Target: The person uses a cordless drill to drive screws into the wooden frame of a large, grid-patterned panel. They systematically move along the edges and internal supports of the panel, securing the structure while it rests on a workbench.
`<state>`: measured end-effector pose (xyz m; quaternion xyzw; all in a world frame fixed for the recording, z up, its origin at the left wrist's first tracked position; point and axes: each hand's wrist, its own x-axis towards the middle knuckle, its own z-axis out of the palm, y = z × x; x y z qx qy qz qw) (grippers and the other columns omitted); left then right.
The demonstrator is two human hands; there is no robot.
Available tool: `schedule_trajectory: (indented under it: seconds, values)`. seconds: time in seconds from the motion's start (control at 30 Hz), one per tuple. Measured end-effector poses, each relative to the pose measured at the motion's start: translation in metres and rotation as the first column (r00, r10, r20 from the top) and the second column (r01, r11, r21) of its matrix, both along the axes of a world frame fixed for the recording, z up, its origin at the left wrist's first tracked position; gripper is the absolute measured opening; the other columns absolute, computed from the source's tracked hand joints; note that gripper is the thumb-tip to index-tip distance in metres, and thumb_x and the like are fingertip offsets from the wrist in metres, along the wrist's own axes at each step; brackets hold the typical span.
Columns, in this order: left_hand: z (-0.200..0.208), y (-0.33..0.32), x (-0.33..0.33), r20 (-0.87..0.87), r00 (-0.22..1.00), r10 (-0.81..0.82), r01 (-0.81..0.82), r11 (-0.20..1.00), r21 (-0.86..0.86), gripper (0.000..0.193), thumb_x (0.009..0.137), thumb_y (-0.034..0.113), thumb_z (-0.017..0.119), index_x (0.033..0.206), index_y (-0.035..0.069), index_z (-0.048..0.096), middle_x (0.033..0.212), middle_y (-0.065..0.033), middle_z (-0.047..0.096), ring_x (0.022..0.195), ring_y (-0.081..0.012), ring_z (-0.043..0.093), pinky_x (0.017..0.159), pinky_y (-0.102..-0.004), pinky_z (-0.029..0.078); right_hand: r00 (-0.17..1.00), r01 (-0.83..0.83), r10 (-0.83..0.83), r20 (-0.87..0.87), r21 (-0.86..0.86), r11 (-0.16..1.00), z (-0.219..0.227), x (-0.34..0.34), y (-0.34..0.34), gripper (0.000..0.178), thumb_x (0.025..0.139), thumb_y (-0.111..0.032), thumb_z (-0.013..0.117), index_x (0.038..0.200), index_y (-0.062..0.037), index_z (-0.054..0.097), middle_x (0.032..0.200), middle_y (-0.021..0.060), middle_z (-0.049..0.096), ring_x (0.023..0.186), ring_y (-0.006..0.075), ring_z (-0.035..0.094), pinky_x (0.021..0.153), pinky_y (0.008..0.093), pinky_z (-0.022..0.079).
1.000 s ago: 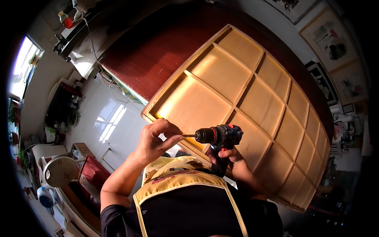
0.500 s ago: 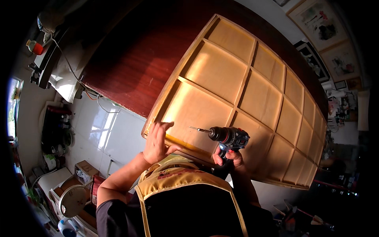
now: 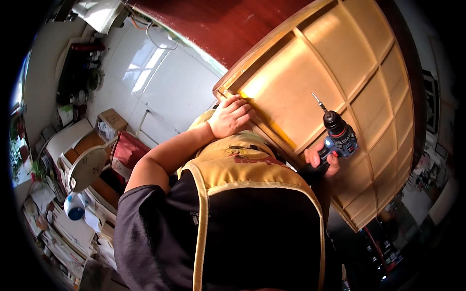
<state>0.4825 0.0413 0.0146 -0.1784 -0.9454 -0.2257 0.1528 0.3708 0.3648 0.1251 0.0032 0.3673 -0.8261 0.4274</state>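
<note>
A large pale wooden panel [image 3: 310, 72], divided into compartments by thin battens, lies on a dark red table [image 3: 213, 24]. My left hand [image 3: 232, 116] is at the panel's near left corner, its fingers curled over the edge rail. Along the inside of that near rail runs a yellow strip [image 3: 279, 132], partly hidden by the hand. My right hand [image 3: 320, 159] grips a cordless drill [image 3: 340, 138] by its handle, over the near part of the panel. The slim bit [image 3: 318, 100] points up and left, apart from the wood.
White floor tiles [image 3: 170, 82] show left of the table. Near my left elbow stand a round-backed chair [image 3: 87, 167], a cardboard box [image 3: 111, 120] and a red bag-like item [image 3: 128, 153]. A cable [image 3: 162, 44] hangs by the table's left edge. My yellow apron touches the panel's near side.
The view has shifted, so the panel sits higher and further right. My left hand has gone from spread fingers to curled ones over the rail. The drill bit has swung from leftward to upward.
</note>
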Motion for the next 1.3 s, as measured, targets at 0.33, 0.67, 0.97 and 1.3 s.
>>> schedule_trajectory:
  seconds: [0.33,0.67,0.97,1.3]
  values:
    - [0.002,0.002,-0.004,0.077,0.997,-0.025,0.02,0.998,0.067,0.039,0.08,0.032,0.069,0.113,0.012,0.063,0.112,-0.0029,0.061,0.111,-0.0205,0.056,0.101,-0.0424,0.038,0.981,-0.169,0.185,-0.054,0.221,0.96,0.013,-0.032,-0.001,0.046,0.085,-0.037,0.066,0.11,-0.0004,0.055,0.065,0.0074,0.057,0.055,0.0165,0.052,0.061,0.032,0.043]
    - [0.012,0.02,0.01,0.162,0.98,0.118,-0.131,0.989,0.074,0.066,0.074,0.048,0.077,0.125,0.009,0.062,0.126,-0.0087,0.06,0.125,-0.0277,0.054,0.113,-0.0493,0.031,0.894,-0.442,0.417,0.165,0.484,0.755,0.013,-0.1,0.01,0.054,0.072,-0.022,0.075,0.119,-0.0004,0.057,0.093,0.0163,0.066,0.065,0.0221,0.064,0.056,0.0335,0.055]
    - [0.007,0.036,0.003,0.11,0.989,0.1,-0.108,0.992,0.067,0.056,0.071,0.047,0.077,0.112,0.011,0.064,0.113,-0.0046,0.062,0.108,-0.0245,0.057,0.103,-0.0451,0.036,0.732,-0.674,0.592,0.337,0.483,0.558,0.0,-0.141,0.013,0.044,0.076,-0.018,0.072,0.114,0.0018,0.062,0.096,0.014,0.068,0.068,0.0191,0.066,0.059,0.0297,0.055]
    - [0.013,0.055,0.007,0.141,0.985,0.1,-0.105,0.994,0.031,0.056,0.08,0.043,0.071,0.127,0.013,0.062,0.122,-0.0023,0.06,0.123,-0.0209,0.053,0.115,-0.0463,0.025,0.698,-0.707,0.599,0.392,0.51,0.49,-0.009,-0.154,0.034,0.038,0.076,-0.02,0.068,0.106,0.0022,0.064,0.093,0.0101,0.067,0.066,0.0146,0.063,0.059,0.0272,0.054]
